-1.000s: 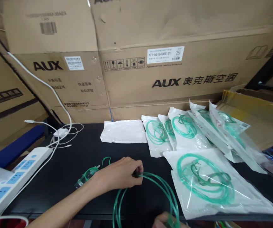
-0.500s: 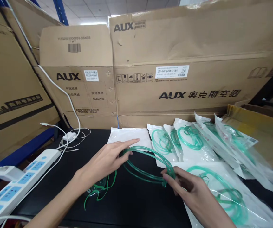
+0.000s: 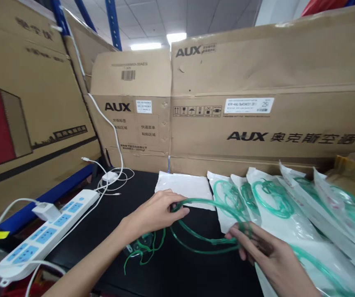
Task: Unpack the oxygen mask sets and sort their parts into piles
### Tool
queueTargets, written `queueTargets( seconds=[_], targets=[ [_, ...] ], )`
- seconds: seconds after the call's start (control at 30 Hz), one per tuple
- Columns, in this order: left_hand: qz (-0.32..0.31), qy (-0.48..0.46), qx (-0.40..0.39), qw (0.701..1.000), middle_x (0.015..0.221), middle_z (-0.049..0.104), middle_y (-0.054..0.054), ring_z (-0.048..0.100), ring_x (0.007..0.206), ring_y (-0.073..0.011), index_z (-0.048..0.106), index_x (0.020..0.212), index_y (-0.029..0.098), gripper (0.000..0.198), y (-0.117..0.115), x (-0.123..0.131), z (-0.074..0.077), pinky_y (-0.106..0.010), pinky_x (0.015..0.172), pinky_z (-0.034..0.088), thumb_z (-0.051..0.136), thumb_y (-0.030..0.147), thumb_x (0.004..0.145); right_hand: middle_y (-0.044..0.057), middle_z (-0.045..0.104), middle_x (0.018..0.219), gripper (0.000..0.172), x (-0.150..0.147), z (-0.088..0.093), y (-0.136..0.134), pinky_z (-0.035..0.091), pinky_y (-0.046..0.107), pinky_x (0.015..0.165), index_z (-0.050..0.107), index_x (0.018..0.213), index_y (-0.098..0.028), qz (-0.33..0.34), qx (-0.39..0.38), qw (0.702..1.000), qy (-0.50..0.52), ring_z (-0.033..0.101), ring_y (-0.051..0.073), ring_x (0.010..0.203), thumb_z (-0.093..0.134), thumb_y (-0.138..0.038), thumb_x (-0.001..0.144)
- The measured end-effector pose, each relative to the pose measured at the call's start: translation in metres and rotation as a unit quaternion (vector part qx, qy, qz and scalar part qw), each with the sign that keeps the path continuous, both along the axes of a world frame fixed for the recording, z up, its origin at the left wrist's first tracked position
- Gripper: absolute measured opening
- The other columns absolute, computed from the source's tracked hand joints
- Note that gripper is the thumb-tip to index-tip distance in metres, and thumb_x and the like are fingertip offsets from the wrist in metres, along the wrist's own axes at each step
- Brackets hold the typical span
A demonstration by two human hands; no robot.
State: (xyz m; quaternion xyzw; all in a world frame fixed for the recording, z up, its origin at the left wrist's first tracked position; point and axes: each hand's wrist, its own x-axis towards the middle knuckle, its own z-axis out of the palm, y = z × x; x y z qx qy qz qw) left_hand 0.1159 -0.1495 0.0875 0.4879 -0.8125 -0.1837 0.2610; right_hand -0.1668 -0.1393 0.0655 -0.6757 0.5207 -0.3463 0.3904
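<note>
A loose coil of clear green tubing (image 3: 206, 241) hangs between my two hands above the black tabletop. My left hand (image 3: 165, 210) pinches the coil's left side between thumb and fingers. On its right side, my right hand (image 3: 257, 245) grips the loops near where several strands come together. Below my left wrist lies a clear mask-like piece (image 3: 144, 241) with a thin green strap (image 3: 144, 256), partly covered by my forearm. Whether the tubing joins this piece is hidden.
Several white-backed clear pouches with green tubing (image 3: 274, 198) cover the right side. A flat white packet (image 3: 183, 183) lies at the back. On the left are a white power strip (image 3: 49, 235) and cables (image 3: 120, 156). Cardboard boxes (image 3: 202, 136) wall off the back.
The view has swung left and slightly up, so everything sits further right. My left fingers have closed in on the tubing, and the coil's loops have spread apart more.
</note>
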Motion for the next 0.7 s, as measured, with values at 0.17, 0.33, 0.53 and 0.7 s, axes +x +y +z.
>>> queueTargets(
  seconds=[0.17, 0.33, 0.53, 0.7],
  targets=[
    [0.016, 0.214, 0.169, 0.962, 0.103, 0.074, -0.006, 0.068, 0.086, -0.0176, 0.072, 0.1, 0.018, 0.034, -0.002, 0.029, -0.007, -0.027, 0.071, 0.054, 0.059, 0.05, 0.095, -0.002, 0.057, 0.059, 0.038, 0.019, 0.024, -0.03, 0.04, 0.027, 0.057, 0.075, 0.086, -0.02, 0.014, 0.068, 0.991, -0.117, 0.049, 0.014, 0.056, 0.071, -0.057, 0.085],
    [0.213, 0.228, 0.112, 0.943, 0.089, 0.074, -0.006, 0.065, 0.066, -0.0155, 0.065, 0.113, 0.016, 0.044, -0.013, 0.08, -0.03, -0.027, 0.06, 0.053, 0.051, 0.054, 0.095, 0.006, 0.07, 0.088, 0.035, 0.091, 0.008, -0.071, 0.051, 0.027, 0.069, 0.072, 0.088, -0.014, 0.13, 0.184, 0.951, -0.213, 0.063, 0.014, 0.071, 0.074, -0.049, 0.087],
    [0.387, 0.107, 0.086, 0.912, 0.086, 0.078, -0.005, 0.064, 0.052, -0.0152, 0.066, 0.122, 0.015, 0.041, -0.029, 0.156, -0.049, -0.028, 0.064, 0.054, 0.054, 0.039, 0.091, 0.007, 0.07, 0.11, 0.026, 0.193, -0.027, -0.104, 0.059, 0.039, 0.08, 0.066, 0.114, -0.015, 0.186, 0.195, 0.952, -0.146, 0.07, 0.02, 0.092, 0.064, -0.036, 0.099],
    [0.418, -0.004, 0.055, 0.907, 0.109, 0.077, -0.013, 0.073, 0.096, -0.0303, 0.073, 0.118, 0.017, 0.043, -0.032, 0.177, -0.041, -0.035, 0.084, 0.055, 0.054, 0.045, 0.092, 0.009, 0.066, 0.124, 0.034, 0.203, -0.019, -0.129, 0.058, 0.044, 0.087, 0.063, 0.126, -0.017, 0.151, 0.085, 0.984, -0.034, 0.068, 0.024, 0.103, 0.064, -0.037, 0.099]
  ],
)
